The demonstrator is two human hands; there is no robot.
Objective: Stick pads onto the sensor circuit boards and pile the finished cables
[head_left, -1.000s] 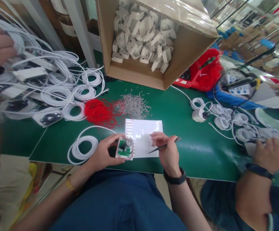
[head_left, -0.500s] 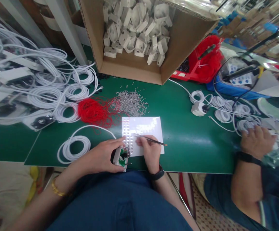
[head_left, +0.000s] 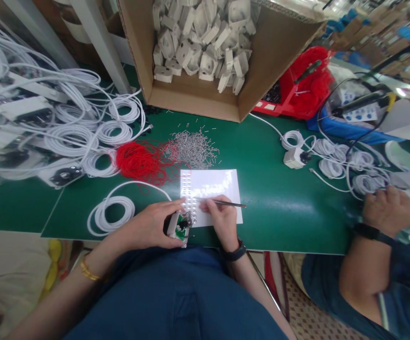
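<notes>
My left hand is closed around a small white camera-like housing, whose open side shows a green circuit board with a black part on it. A white cable leads from near this hand to a loose coil. Between thumb and fingers, my right hand pinches slim dark tweezers. Their tip points left over a white sheet, towards its rows of small clear dots. The exact contact of the tip is too small to make out.
Ahead stands a cardboard box of white housings. Screws and red cords lie before it. Cable coils crowd the left. At right are a red bin, a blue bin and a co-worker's hand.
The whole view has shifted slightly. The tweezers in my right hand lie a little flatter over the sheet. My left hand keeps its hold on the housing.
</notes>
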